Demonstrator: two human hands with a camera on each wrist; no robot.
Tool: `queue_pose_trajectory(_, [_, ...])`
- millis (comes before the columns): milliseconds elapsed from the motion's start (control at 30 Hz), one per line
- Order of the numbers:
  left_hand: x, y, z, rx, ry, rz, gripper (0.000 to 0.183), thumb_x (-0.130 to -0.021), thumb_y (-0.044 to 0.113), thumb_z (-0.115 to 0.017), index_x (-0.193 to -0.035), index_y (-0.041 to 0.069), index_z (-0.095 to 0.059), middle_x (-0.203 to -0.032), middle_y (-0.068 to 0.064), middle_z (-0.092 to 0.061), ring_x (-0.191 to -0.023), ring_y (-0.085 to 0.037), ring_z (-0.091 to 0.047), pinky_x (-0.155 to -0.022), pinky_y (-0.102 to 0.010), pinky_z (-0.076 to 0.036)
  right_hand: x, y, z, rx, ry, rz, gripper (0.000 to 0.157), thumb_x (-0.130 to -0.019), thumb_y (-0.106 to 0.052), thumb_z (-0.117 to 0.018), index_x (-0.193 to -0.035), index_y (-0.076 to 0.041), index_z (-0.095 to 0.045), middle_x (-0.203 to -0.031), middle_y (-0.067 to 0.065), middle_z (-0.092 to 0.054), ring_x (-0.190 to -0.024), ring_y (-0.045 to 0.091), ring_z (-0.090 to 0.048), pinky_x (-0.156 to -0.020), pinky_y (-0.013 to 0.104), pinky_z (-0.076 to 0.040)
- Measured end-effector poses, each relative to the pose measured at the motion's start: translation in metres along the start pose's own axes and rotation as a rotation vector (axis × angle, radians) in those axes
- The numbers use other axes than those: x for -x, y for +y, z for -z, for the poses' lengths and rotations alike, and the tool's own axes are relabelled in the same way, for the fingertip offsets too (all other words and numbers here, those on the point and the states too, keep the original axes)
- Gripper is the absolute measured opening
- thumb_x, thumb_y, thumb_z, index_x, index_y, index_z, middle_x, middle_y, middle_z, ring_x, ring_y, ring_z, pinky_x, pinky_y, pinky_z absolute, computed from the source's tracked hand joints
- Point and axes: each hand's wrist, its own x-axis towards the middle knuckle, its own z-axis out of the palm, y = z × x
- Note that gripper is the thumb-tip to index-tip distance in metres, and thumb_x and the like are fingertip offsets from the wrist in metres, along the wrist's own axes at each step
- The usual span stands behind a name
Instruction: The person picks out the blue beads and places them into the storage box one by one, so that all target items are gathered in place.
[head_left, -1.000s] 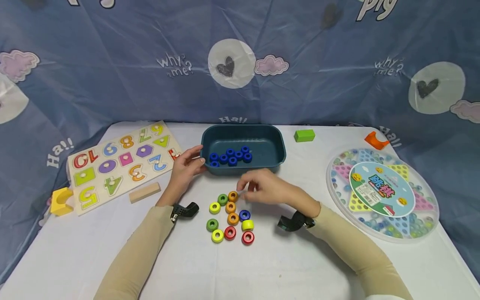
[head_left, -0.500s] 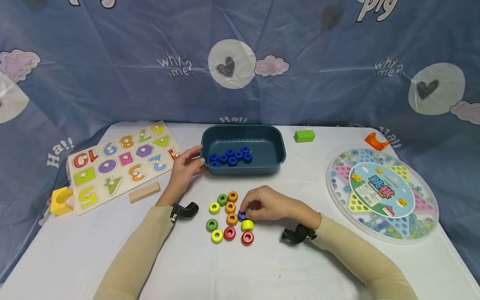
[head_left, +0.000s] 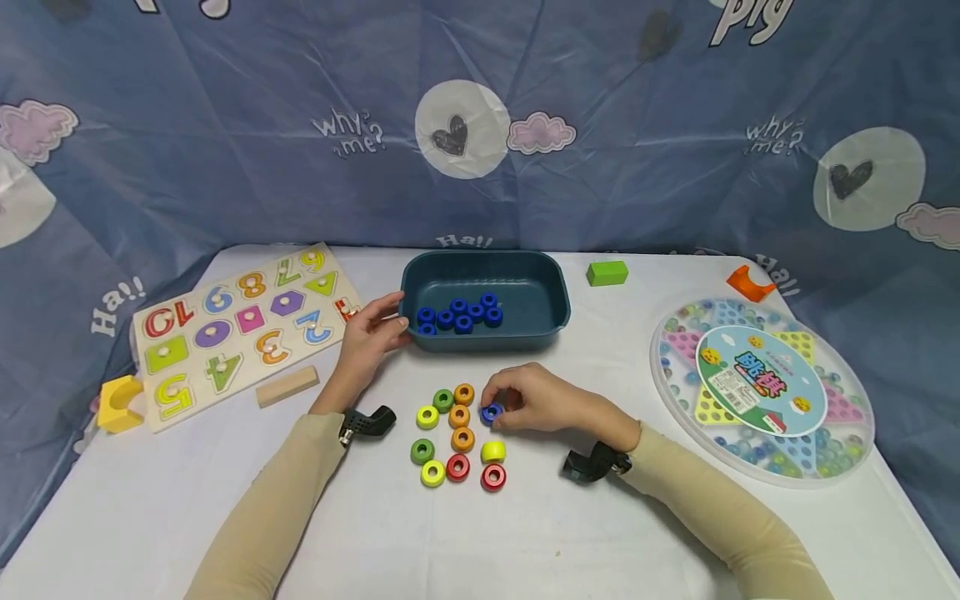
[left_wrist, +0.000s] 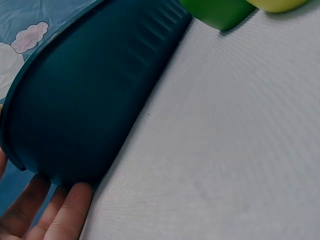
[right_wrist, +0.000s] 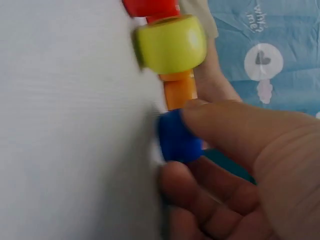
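Note:
A blue ring bead [head_left: 492,413] is pinched between thumb and fingers of my right hand [head_left: 545,398]; the right wrist view shows the blue bead [right_wrist: 179,136] at the fingertips, close to the white cloth. My left hand [head_left: 366,337] holds the near left corner of a dark teal tray [head_left: 517,342], its fingertips [left_wrist: 75,202] against the outer wall in the left wrist view. Several blue beads [head_left: 463,323] lie inside the tray. On the cloth nearby are orange beads [head_left: 462,439], green beads [head_left: 422,451], red beads [head_left: 492,477] and yellow beads [head_left: 432,473].
Left stands a wooden number puzzle board [head_left: 247,329], with a plain wooden block [head_left: 287,387] and a yellow arch block [head_left: 120,404]. On the right lie a round marble game board [head_left: 761,390], a green block [head_left: 607,272] and an orange curved piece [head_left: 751,283].
My right hand has come down and nearer to the blue bead, taken hold of it, and shifted it slightly away from me. The left hand and tray stay put.

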Motion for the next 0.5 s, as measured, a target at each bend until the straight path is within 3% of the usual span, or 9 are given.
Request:
queue_pose_trajectory(133, [0.000, -0.001, 0.001, 0.003, -0.001, 0.001, 0.046, -0.095, 0.007, -0.059, -0.140, 0.005, -0.049, -0.138, -0.019, -0.047, -0.110, -0.016, -0.059, -0.082, -0.025, -0.062, -0.003, -0.007, 0.016, 0.017, 0.037, 0.012, 0.019, -0.082, -0.015, -0.076, -0.100, -0.014, -0.069, -0.090, -0.005, -0.068, -0.069, 0.003, -0.056, -0.062, 0.017, -0.053])
queue_pose_trajectory(300, [0.001, 0.000, 0.001, 0.002, -0.005, 0.000, 0.047, -0.095, 0.007, -0.059, -0.140, 0.004, -0.049, -0.139, -0.021, -0.046, -0.111, -0.018, -0.059, -0.083, -0.026, -0.061, -0.012, -0.012, 0.057, 0.025, 0.207, 0.030, 0.020, -0.082, -0.013, -0.076, -0.101, -0.010, -0.071, -0.094, 0.002, -0.072, -0.072, 0.006, -0.064, -0.065, 0.022, -0.059])
queue_pose_trajectory(500, [0.000, 0.001, 0.000, -0.006, 0.000, 0.002, 0.047, -0.095, 0.007, -0.059, -0.140, 0.004, -0.049, -0.138, -0.019, -0.047, -0.113, -0.020, -0.058, -0.083, -0.026, -0.061, -0.036, 0.005, 0.095, 0.047, 0.326, -0.109, 0.024, -0.084, -0.014, -0.075, -0.106, -0.005, -0.070, -0.103, 0.009, -0.072, -0.073, 0.015, -0.068, -0.069, 0.031, -0.059])
